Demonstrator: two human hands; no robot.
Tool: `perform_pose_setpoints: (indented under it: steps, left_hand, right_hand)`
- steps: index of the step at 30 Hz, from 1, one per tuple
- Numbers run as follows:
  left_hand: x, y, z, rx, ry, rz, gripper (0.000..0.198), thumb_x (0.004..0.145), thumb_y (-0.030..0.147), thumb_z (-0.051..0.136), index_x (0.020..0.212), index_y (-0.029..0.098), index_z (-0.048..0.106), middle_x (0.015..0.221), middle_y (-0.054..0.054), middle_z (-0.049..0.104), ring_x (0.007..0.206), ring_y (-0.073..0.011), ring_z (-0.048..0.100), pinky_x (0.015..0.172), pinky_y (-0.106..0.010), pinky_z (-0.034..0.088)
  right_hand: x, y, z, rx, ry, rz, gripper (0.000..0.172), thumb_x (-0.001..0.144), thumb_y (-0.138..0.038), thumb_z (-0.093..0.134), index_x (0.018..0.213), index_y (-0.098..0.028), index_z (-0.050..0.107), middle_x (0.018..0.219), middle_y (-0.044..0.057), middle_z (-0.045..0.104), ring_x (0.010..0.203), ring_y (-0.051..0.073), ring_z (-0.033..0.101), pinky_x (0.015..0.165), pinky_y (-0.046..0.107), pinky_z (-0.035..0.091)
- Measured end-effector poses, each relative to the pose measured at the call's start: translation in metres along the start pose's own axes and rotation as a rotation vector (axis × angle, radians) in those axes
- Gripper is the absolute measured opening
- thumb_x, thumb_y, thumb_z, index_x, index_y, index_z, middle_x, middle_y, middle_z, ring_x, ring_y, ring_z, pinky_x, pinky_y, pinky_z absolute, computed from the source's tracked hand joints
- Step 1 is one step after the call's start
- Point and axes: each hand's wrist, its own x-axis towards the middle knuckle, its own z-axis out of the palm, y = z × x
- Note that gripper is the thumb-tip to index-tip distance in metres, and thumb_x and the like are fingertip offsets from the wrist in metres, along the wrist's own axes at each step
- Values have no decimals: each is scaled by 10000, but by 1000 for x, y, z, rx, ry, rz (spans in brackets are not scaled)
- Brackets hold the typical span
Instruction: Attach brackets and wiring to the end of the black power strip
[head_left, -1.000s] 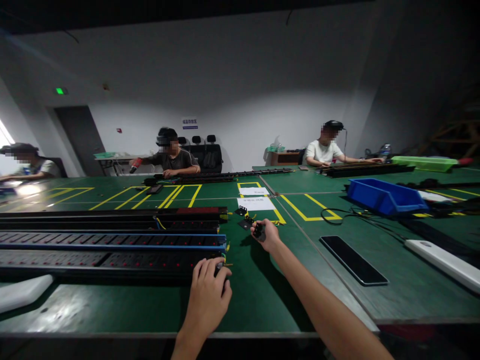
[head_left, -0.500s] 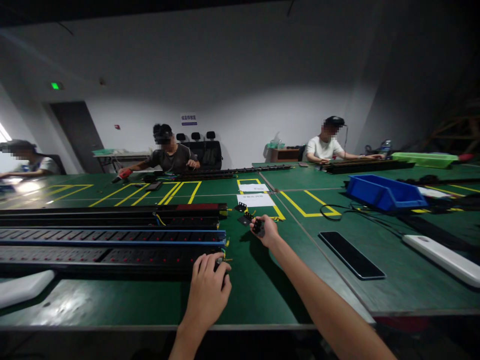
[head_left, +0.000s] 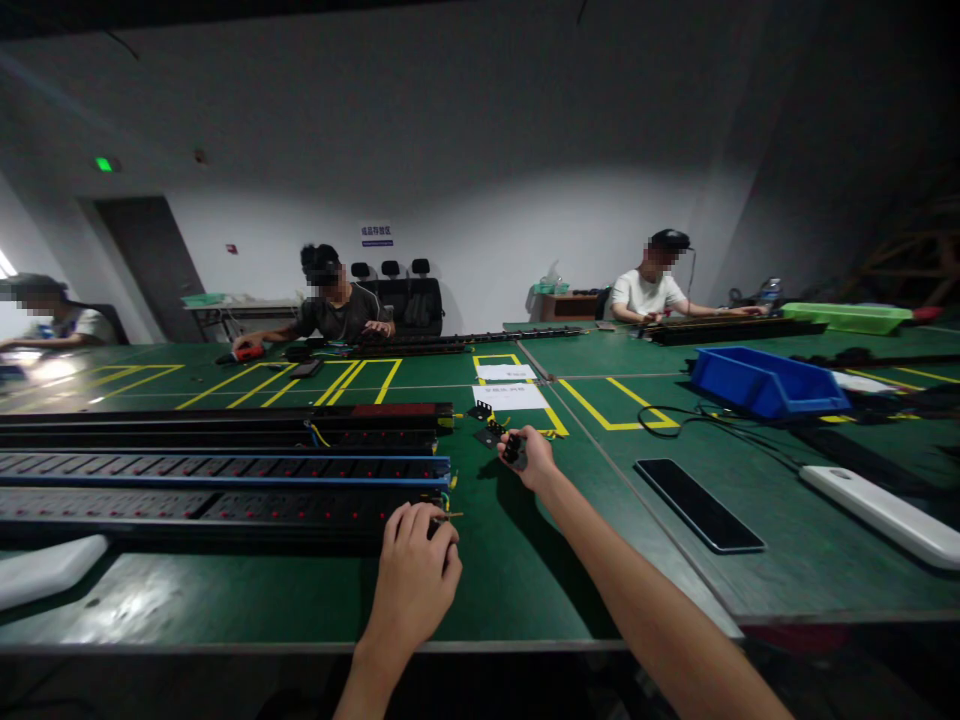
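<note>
My left hand (head_left: 418, 562) is closed over the right end of the nearest black power strip (head_left: 300, 510), fingers curled across its top. Its fingertips and part of that end are hidden. Farther off to the right, my right hand (head_left: 529, 462) pinches a small black metal bracket (head_left: 513, 449) with holes in it, just above the green table. Several more such brackets (head_left: 486, 434) lie just beyond the fingers. Beside the near strip runs a blue-edged power strip (head_left: 225, 467), and behind it are more dark strips (head_left: 382, 442). Thin yellow-green wires (head_left: 453, 481) stick out at their right ends.
A phone (head_left: 699, 505), a white power bank (head_left: 879, 515) with a cable, and a blue bin (head_left: 769, 383) lie to the right. Paper labels (head_left: 510, 397) and yellow tape lines mark the table. Another white device (head_left: 52, 572) is at left. Several co-workers sit across the table.
The view has shifted slightly. Both my hands keep nearly the same places and grips. Across the table, a co-worker's hand with the red tool has changed its angle.
</note>
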Motion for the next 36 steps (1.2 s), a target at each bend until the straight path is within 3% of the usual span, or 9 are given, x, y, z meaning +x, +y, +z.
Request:
perform_pose_setpoints:
  steps: [3,18,26,31,36]
  left_hand:
    - [0,0,0,-5,1,5,158,843,130,548,851,238,663,1073,-41,643,1114,-247,568,1113,-551,368]
    - [-1,-2,2,-23,23,4,151,830,126,556,837,237,658,1062,-40,647,1100,-246,576,1109,-550,373]
    - [0,1,-1,-19,32,11,158,822,109,552,826,231,653,1043,-42,646,1075,-242,582,1098,-545,391]
    - [1,1,-2,-8,38,17,159,825,108,553,825,231,656,1040,-42,646,1071,-243,583,1099,-543,390]
    - [1,0,-1,2,27,13,155,820,114,562,822,236,658,1041,-40,647,1067,-242,582,1093,-534,394]
  right_hand:
    - [0,0,0,34,44,72,124,887,-137,441,806,-174,526,574,6,619,443,133,600,457,244,508]
    - [0,0,2,78,27,83,99,855,-119,456,811,-173,526,576,11,613,445,132,582,435,227,496]
    - [-6,-7,5,189,-124,123,104,845,-151,462,758,-196,495,600,30,594,528,139,592,501,231,539]
    - [-3,-3,5,53,-74,112,89,821,-102,531,790,-165,584,627,23,612,529,121,584,504,207,528]
    - [0,2,2,-209,-216,-72,169,736,-64,639,868,-148,700,694,0,673,549,117,595,508,211,490]
